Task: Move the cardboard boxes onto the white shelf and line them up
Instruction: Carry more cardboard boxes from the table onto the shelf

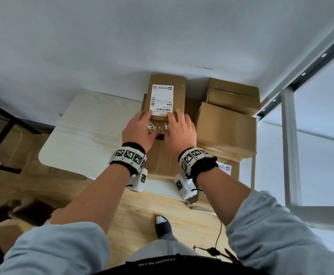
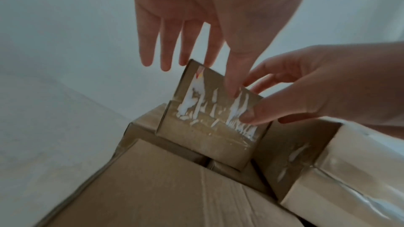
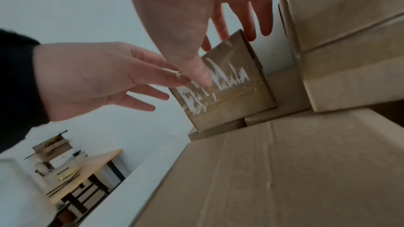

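A small cardboard box (image 1: 165,92) with a white shipping label lies on top of a pile of boxes on a pale tabletop (image 1: 86,132). My left hand (image 1: 142,124) and right hand (image 1: 177,124) both rest on its near end. Their fingers lie straight over the top and the thumbs touch the near face with torn label scraps (image 2: 210,113). In the right wrist view my right hand (image 3: 210,46) reaches over the box's top edge with its thumb on that face (image 3: 225,92). Under the small box lies a large flat box (image 1: 162,157). The white shelf frame (image 1: 287,139) stands at the right.
Two bigger cardboard boxes (image 1: 225,130) (image 1: 233,96) are stacked right of the small one, close to my right hand. A white wall is right behind the pile. A black-framed table (image 1: 1,132) stands at the left, and my foot (image 1: 163,225) is on the wooden floor below.
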### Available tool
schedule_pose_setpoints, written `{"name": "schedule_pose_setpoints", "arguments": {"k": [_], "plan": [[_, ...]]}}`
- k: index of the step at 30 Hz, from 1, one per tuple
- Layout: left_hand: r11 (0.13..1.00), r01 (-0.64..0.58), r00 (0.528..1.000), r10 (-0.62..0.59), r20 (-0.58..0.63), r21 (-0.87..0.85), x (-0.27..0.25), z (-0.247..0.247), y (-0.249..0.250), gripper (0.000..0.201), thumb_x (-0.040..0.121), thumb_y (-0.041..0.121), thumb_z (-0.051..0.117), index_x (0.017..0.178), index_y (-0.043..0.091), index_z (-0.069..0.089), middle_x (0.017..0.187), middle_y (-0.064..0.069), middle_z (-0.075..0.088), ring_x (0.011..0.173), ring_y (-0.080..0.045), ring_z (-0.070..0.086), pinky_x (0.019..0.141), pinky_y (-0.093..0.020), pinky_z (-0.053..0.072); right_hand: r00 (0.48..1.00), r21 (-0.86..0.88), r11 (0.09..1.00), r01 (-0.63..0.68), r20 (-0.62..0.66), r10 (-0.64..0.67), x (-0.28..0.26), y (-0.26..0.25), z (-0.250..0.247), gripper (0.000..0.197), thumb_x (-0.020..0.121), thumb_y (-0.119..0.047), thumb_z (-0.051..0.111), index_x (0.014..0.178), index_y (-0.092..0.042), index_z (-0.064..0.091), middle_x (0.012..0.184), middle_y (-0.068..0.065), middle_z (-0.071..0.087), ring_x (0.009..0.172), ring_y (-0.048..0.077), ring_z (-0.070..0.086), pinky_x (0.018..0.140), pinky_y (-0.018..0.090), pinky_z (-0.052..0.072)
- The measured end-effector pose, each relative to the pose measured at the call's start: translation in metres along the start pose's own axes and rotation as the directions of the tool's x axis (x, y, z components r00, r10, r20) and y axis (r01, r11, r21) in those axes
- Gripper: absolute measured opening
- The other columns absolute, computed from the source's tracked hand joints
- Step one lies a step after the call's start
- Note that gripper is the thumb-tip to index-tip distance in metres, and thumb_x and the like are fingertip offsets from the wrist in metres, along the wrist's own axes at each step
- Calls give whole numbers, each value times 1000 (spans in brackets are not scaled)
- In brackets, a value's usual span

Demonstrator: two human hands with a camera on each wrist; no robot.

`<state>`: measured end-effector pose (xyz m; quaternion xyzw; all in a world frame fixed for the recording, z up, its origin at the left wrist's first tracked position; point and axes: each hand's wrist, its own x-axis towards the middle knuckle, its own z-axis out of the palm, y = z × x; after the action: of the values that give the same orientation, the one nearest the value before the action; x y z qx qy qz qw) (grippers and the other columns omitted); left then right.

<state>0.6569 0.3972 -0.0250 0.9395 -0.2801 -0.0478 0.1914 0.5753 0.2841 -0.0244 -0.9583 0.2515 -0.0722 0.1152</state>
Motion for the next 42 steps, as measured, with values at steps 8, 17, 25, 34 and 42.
{"name": "schedule_pose_setpoints", "arguments": {"k": [8, 17, 25, 34, 42], "plan": [[970, -191, 981, 192, 10, 149, -68, -35, 0, 97, 79, 57, 73, 153, 20, 22, 148, -10, 44, 138, -32, 37, 117, -53, 29, 989, -64, 997, -45, -143, 36, -81, -8, -36, 68, 81, -22, 67, 142, -16, 40, 145, 13, 44, 132, 35, 42, 111, 51, 35], [882, -450, 892, 435, 125, 142, -201, -31, 19, 108, 76, 68, 68, 156, 22, 13, 156, -14, 33, 144, -36, 27, 118, -53, 23, 914, -84, 940, -330, -277, 296, -256, -19, -40, 73, 76, -30, 74, 140, -14, 42, 141, 14, 47, 129, 36, 45, 109, 50, 36], [724, -690, 704, 665, 248, 18, -319, 0, 87, 106, 80, 66, 66, 157, 21, 9, 160, -12, 27, 148, -31, 20, 122, -52, 13, 710, -15, 761, -648, -374, 597, -416, 34, -69, 72, 78, -31, 74, 141, -13, 43, 143, 15, 47, 129, 36, 46, 108, 51, 37], [528, -849, 496, 795, 350, 4, -401, 49, 216, 110, 79, 70, 62, 158, 25, 0, 163, -11, 18, 150, -32, 12, 122, -52, 10, 436, 83, 515, -853, -431, 790, -551, 134, -93, 78, 77, -36, 73, 145, -16, 40, 147, 13, 45, 131, 35, 44, 109, 49, 37], [377, -926, 346, 858, 380, -7, -490, 122, 386, 111, 77, 73, 62, 157, 27, 1, 163, -10, 19, 150, -31, 13, 122, -52, 7, 314, 68, 375, -925, -422, 851, -661, 274, -129, 86, 72, -37, 77, 146, -17, 39, 149, 13, 44, 131, 34, 44, 108, 49, 36]]}}
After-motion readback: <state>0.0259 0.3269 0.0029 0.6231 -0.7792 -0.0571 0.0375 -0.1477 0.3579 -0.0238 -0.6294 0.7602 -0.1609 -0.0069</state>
